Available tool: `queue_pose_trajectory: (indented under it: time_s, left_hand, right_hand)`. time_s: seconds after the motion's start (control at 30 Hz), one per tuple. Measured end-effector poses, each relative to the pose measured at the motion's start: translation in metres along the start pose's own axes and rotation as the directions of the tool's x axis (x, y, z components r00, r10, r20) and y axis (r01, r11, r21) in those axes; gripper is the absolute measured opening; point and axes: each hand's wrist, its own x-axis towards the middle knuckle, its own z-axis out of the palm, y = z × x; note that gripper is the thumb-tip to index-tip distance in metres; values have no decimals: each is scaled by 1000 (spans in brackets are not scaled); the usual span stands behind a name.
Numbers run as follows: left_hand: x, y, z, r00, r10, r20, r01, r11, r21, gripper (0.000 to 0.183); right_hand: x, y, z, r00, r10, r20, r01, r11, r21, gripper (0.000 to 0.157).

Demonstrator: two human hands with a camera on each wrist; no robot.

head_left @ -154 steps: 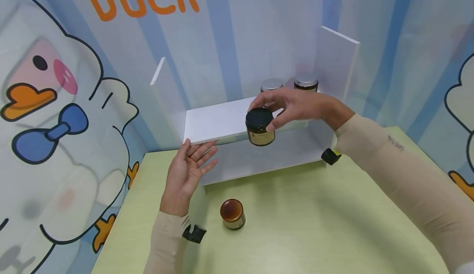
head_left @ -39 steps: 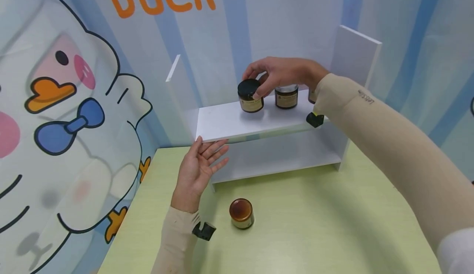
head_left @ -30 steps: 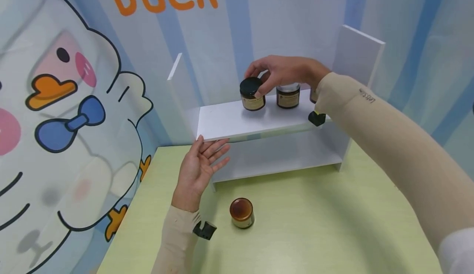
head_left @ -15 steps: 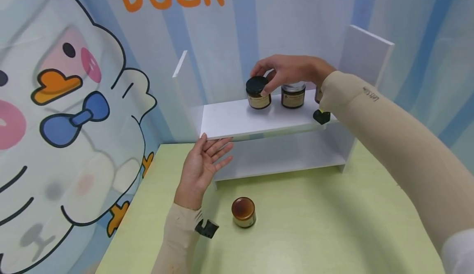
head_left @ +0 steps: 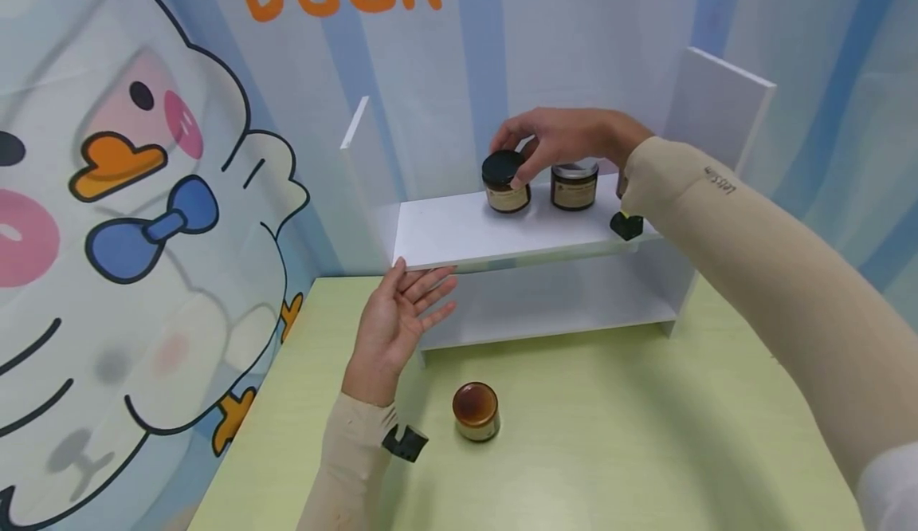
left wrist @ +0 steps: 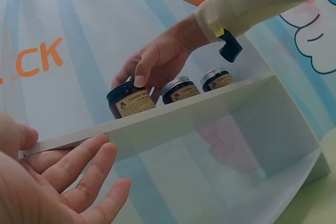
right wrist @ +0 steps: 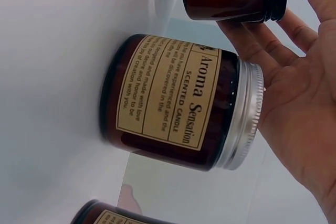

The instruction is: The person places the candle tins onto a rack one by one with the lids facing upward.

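Observation:
My right hand [head_left: 555,139] grips a black-lidded scented candle jar [head_left: 505,193] by its lid. The jar stands upright on the upper board of a white two-tier shelf [head_left: 445,232]. To its right is a silver-lidded candle jar [right wrist: 168,98] labelled "Aroma Sensation". Farther right, another silver-lidded jar [left wrist: 217,81] is mostly behind my wrist in the head view. At the board's front left corner, my left hand [head_left: 390,328] touches the edge, palm up, its straight fingers spread beneath the board. An amber jar without a lid [head_left: 476,415] stands on the table below.
The shelf's upright side panels [head_left: 724,100] rise at both ends. Its lower board [head_left: 559,304] sits just above the pale green table [head_left: 588,435]. A duck-printed curtain [head_left: 445,60] hangs close behind and to the left.
Since the oldest frame, my right hand has carried the black-lidded candle jar up and back onto the upper board. My left hand keeps its place at the corner. The head view has shifted.

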Motion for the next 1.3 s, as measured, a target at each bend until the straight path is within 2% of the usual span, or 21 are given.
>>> queue_pose_trajectory:
  time_s: [0.47, 0.67, 0.93, 1.17, 1.3]
  left_hand:
    - [0, -1, 2, 1000, -4, 12, 4, 1000, 5, 51]
    - [1, -2, 1, 1000, -6, 17, 6, 1000, -1, 51]
    - [2, -1, 0, 1000, -2, 11, 3, 1000, -4, 51]
    - [3, -2, 0, 1000, -6, 11, 6, 1000, 3, 51]
    - [2, -2, 1, 1000, -9, 16, 9, 1000, 6, 51]
  right_hand:
    - [-6, 5, 1, 1000, 27, 2, -26, 999, -24, 60]
    - [-6, 7, 0, 998, 47, 47, -45, 998, -39, 58]
    - [-7, 7, -3, 992, 93, 82, -87, 994, -66, 63]
    - [-11, 9, -2, 993, 95, 75, -90, 994, -69, 68]
    - [-18, 6, -1, 997, 80, 16, -78, 992, -98, 75]
